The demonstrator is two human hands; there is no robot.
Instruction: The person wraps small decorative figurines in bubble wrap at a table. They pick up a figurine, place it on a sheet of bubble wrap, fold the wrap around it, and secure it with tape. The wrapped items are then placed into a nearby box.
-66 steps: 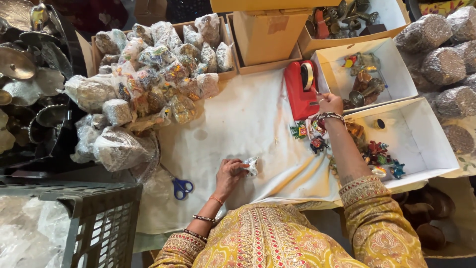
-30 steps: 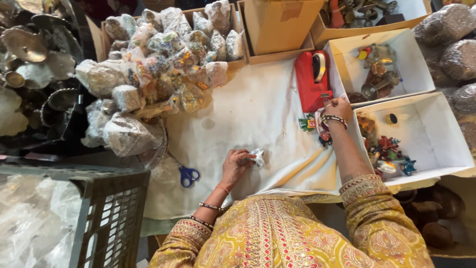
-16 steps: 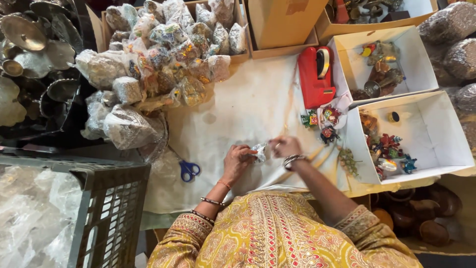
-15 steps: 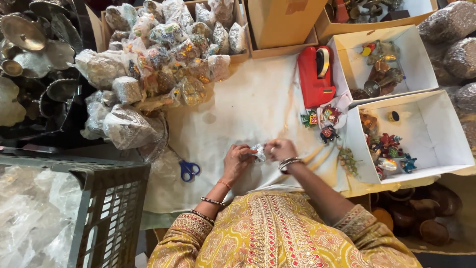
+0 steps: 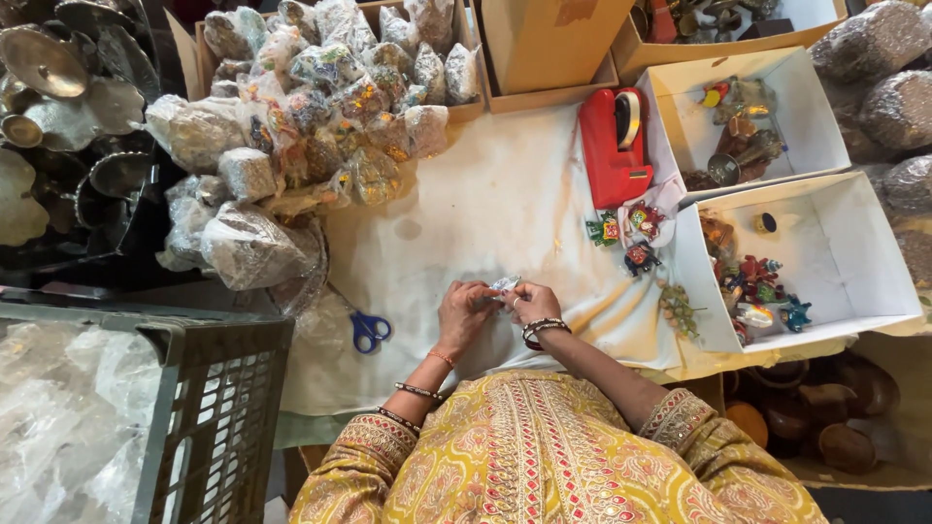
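Note:
My left hand [image 5: 464,311] and my right hand [image 5: 534,303] meet over the white cloth [image 5: 485,213], both pinching a small packet wrapped in clear plastic [image 5: 505,285]. What is inside the packet is too small to make out. Both wrists wear bangles, and the sleeves are yellow with red embroidery. A red tape dispenser [image 5: 614,146] lies beyond the right hand. A few small colourful ornaments [image 5: 631,233] sit loose on the cloth between the dispenser and my hands.
A pile of plastic-wrapped bundles [image 5: 320,107] fills the far left of the cloth. Blue-handled scissors [image 5: 369,330] lie left of my hands. White boxes [image 5: 825,272] of trinkets stand at the right, a grey crate [image 5: 204,408] at the near left, metal dishes [image 5: 58,107] at the far left.
My right hand came back from the ornaments near the white box to join the left hand on the small packet. The view drifted slightly.

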